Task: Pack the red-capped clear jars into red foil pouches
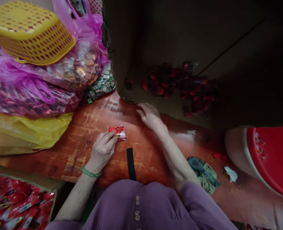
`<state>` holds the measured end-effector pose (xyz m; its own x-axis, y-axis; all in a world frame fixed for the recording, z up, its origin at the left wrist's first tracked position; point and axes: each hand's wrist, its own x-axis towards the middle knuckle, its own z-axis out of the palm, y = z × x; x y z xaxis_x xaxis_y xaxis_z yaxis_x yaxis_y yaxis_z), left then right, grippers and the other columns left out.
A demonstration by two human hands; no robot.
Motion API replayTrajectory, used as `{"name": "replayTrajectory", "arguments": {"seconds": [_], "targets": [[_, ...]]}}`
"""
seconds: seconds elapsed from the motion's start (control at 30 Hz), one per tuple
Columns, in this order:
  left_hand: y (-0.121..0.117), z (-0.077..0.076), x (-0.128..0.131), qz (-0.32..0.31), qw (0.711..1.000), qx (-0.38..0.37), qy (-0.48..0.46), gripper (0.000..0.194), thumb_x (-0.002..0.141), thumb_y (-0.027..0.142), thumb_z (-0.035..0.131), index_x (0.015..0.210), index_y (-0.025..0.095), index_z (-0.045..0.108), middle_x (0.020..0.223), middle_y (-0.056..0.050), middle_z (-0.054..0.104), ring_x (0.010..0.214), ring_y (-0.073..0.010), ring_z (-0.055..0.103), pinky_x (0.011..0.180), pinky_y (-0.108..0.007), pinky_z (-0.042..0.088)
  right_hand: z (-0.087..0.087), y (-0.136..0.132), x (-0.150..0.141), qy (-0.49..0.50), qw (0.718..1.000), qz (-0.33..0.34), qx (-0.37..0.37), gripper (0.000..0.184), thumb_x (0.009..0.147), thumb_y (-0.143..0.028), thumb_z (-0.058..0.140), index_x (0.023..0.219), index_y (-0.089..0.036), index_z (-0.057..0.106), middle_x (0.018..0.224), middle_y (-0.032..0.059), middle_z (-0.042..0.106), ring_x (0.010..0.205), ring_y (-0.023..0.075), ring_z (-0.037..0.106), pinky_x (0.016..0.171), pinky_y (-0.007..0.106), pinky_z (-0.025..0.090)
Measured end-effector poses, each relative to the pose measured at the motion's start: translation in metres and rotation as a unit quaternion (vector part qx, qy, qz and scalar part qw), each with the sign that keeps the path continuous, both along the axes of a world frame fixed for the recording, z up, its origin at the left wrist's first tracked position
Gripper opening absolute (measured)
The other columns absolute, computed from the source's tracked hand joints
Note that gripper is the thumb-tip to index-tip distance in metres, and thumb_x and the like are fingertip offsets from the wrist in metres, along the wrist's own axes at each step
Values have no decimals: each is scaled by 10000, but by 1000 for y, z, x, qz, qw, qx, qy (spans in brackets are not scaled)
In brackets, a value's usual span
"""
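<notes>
My left hand (pixel 103 148), with a green bead bracelet (pixel 91 172) at the wrist, pinches the lower edge of a small flat red and white packet (pixel 116 129) on the wooden table. My right hand (pixel 151 118) is smeared by motion at the front edge of a large cardboard box (pixel 121 76). Its fingers look stretched out, with nothing seen in them. Inside the dark box lies a heap of small red items (pixel 172 83), some in clear wrapping. A black strip (pixel 131 163) lies flat on the table between my arms.
Pink plastic bags (pixel 40 83) full of small packets are piled at the left under a yellow basket (pixel 36 35). Below them is a yellow bag (pixel 24 131). A box of red packets (pixel 19 204) stands lower left. At right are a cloth (pixel 202 172) and a red-lidded tub (pixel 239 153).
</notes>
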<state>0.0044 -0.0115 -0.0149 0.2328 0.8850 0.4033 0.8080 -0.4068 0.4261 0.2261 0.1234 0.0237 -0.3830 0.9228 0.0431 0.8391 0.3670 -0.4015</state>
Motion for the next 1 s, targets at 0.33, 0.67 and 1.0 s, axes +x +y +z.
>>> {"name": "replayTrajectory", "arguments": {"seconds": [0.33,0.67,1.0], "targets": [[9,12,5,-26,998,-45,47,205,968,272,528,877,177,686,874,-76,701,765,-193,599,738,-322,520,-22,118,0,-157,981,-107,49,603,976,-469,481,1425,-66,487,1414,279,496,1267,437,453,1023,665,323],[12,21,12,-25,988,-31,152,235,966,194,480,833,168,672,810,-85,663,756,-215,597,725,-336,487,-27,23,29,-189,978,-30,84,537,992,-489,418,1330,-113,598,1193,235,632,1088,384,537,904,522,396],[19,11,8,9,998,-5,62,196,928,187,565,757,172,660,797,-59,693,762,-195,623,733,-300,505,-13,-6,45,27,998,-62,18,388,973,-415,537,1219,-136,648,1050,143,737,966,268,668,859,375,481]]}}
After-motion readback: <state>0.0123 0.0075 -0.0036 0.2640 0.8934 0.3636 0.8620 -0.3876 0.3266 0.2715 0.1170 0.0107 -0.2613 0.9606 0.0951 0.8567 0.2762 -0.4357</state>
